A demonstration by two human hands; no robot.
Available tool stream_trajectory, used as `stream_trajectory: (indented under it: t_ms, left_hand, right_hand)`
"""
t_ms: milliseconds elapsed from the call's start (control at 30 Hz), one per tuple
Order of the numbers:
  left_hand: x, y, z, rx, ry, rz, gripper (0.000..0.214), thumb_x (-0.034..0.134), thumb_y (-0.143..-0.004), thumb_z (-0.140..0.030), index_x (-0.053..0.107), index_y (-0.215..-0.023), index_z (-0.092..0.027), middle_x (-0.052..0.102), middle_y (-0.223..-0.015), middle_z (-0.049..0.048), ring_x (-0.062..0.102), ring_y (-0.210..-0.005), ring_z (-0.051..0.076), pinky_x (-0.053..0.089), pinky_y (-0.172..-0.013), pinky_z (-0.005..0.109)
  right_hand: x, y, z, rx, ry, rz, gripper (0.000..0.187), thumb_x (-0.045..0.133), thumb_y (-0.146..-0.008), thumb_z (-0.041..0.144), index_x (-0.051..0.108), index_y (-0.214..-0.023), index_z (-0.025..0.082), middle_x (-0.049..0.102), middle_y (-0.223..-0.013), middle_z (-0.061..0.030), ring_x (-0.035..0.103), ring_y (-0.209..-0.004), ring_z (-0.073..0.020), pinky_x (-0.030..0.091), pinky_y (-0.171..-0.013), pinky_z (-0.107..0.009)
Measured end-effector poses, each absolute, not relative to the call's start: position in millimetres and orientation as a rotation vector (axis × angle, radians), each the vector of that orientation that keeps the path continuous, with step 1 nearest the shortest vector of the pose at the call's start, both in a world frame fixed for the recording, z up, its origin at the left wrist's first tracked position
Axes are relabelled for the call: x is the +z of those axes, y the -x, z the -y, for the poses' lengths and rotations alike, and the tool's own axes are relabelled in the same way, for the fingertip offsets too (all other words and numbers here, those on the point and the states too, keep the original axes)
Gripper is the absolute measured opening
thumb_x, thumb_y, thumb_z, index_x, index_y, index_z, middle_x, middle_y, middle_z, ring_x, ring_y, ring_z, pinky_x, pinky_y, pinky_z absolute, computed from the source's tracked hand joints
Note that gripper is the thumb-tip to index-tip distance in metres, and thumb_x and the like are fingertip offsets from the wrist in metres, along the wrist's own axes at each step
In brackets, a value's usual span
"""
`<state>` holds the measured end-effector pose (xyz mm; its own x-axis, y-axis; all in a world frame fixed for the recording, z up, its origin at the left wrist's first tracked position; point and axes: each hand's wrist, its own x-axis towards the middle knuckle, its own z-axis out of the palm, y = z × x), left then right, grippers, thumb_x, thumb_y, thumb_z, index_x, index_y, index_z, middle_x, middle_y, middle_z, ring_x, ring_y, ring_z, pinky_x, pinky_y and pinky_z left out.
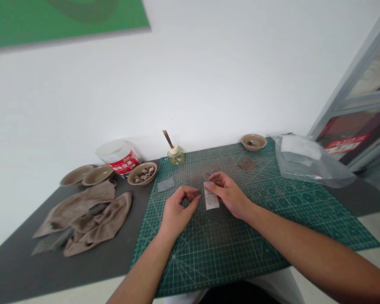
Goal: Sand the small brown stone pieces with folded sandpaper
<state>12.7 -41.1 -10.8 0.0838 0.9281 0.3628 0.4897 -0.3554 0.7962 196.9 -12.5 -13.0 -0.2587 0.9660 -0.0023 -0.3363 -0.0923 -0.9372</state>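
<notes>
My right hand (pixel 226 193) is closed on a pale, flat rectangular strip (pixel 212 201), its thumb on the strip's upper end. A line or fold crosses the strip. Just to the left, my left hand (pixel 180 207) has thumb and forefinger pinched together around something small and dark that I cannot make out. A small gap separates its fingertips from the strip. Both hands are over the green cutting mat (pixel 202 257). A flat grey rectangle (pixel 166 184) lies on the mat beyond my left hand, and a thin brown piece (pixel 247 164) lies beyond my right.
Left of the mat are crumpled brown cloths (pixel 104 223), a bowl of small lumps (pixel 142 173), two more bowls (pixel 98 175) and a white-and-red tub (pixel 118 157). A brush-like stick stands in a small jar (pixel 176 156). Back right are a bowl (pixel 253 142) and plastic bag (pixel 307 160).
</notes>
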Motion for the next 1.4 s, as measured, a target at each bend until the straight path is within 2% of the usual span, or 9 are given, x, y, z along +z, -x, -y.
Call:
stream_trajectory:
  t_ms: [333,467,667,833,933,1033,1133,1267,1400]
  left_hand:
    - [-8.7,-16.1,37.5,1.052,-1.896,-1.403,0.008,0.063,-0.083,-0.025,0.066,-0.086,-0.018,0.062,-0.072,-0.0001,0.058,-0.066,0.013,0.048,-0.064,0.024]
    - [-8.1,-15.9,36.8,1.072,-1.861,-1.384,0.013,0.065,-0.080,-0.024,0.069,-0.092,-0.019,0.064,-0.074,0.0003,0.059,-0.067,0.014,0.048,-0.063,0.023]
    - [-7.9,-14.2,35.3,1.083,-1.660,-1.356,0.021,0.068,-0.078,-0.026,0.069,-0.096,-0.018,0.071,-0.078,0.0025,0.065,-0.070,0.015,0.051,-0.064,0.025]
    - [-10.8,-12.8,31.8,1.183,-1.473,-1.226,0.019,0.074,-0.073,-0.026,0.058,-0.072,-0.017,0.074,-0.095,0.0089,0.070,-0.084,0.020,0.055,-0.071,0.030]
    - [-10.0,-12.1,31.7,1.177,-1.476,-1.208,0.024,0.075,-0.072,-0.026,0.054,-0.068,-0.017,0.074,-0.092,0.0084,0.070,-0.082,0.019,0.055,-0.070,0.029]
    - [-7.0,-12.5,33.2,1.132,-1.460,-1.177,0.021,0.077,-0.071,-0.025,0.061,-0.081,-0.017,0.074,-0.083,0.0045,0.070,-0.075,0.017,0.055,-0.069,0.028]
    - [-4.0,-13.1,34.6,1.096,-1.472,-1.173,0.024,0.078,-0.070,-0.022,0.066,-0.090,-0.017,0.074,-0.081,0.0024,0.069,-0.074,0.016,0.054,-0.072,0.027]
    - [-2.1,-12.8,35.4,1.079,-1.507,-1.205,0.018,0.078,-0.071,-0.021,0.071,-0.087,-0.017,0.074,-0.079,0.0014,0.067,-0.071,0.015,0.053,-0.068,0.024]
    - [-1.1,-12.5,36.4,1.082,-1.507,-1.197,0.019,0.078,-0.070,-0.021,0.072,-0.088,-0.018,0.075,-0.080,0.0018,0.068,-0.073,0.016,0.054,-0.070,0.025]
  right_hand:
    - [-9.1,-195.5,18.4,1.773,0.808,0.999,0.037,0.082,-0.065,0.032,0.052,-0.085,0.021,0.056,-0.072,0.0050,0.052,-0.060,-0.0115,0.041,-0.054,-0.024]
    - [-6.3,-198.2,17.8,1.623,0.875,1.183,0.029,0.079,-0.069,0.033,0.058,-0.081,0.018,0.059,-0.068,0.0030,0.052,-0.058,-0.0110,0.038,-0.052,-0.023]
    - [-10.7,-202.8,11.6,1.464,0.903,1.355,0.023,0.063,-0.083,0.037,0.059,-0.100,0.021,0.063,-0.086,-0.0001,0.060,-0.064,-0.0136,0.046,-0.058,-0.027]
    - [-14.1,-203.5,16.0,1.118,0.978,1.544,0.037,0.066,-0.078,0.023,0.044,-0.108,0.024,0.060,-0.088,0.0019,0.056,-0.068,-0.0135,0.044,-0.063,-0.026]
    - [-8.2,-205.1,20.2,0.973,0.995,1.720,0.021,0.065,-0.078,0.021,0.051,-0.093,0.023,0.058,-0.079,0.0036,0.052,-0.066,-0.0132,0.040,-0.063,-0.026]
    - [-0.9,-207.2,21.3,0.936,0.952,1.827,0.005,0.063,-0.082,0.023,0.060,-0.085,0.022,0.061,-0.075,0.0026,0.055,-0.069,-0.0146,0.040,-0.064,-0.026]
    - [3.5,-208.6,20.8,0.899,0.885,1.880,0.005,0.065,-0.084,0.024,0.067,-0.088,0.022,0.068,-0.082,0.0007,0.061,-0.077,-0.0167,0.043,-0.070,-0.028]
    - [4.4,-208.9,20.7,0.848,0.774,1.913,0.007,0.068,-0.081,0.021,0.071,-0.087,0.022,0.070,-0.092,-0.0024,0.063,-0.085,-0.0188,0.046,-0.079,-0.030]
    - [2.4,-209.9,19.6,0.826,0.797,1.915,0.008,0.069,-0.079,0.017,0.073,-0.084,0.022,0.069,-0.090,-0.0031,0.064,-0.083,-0.0189,0.048,-0.079,-0.031]
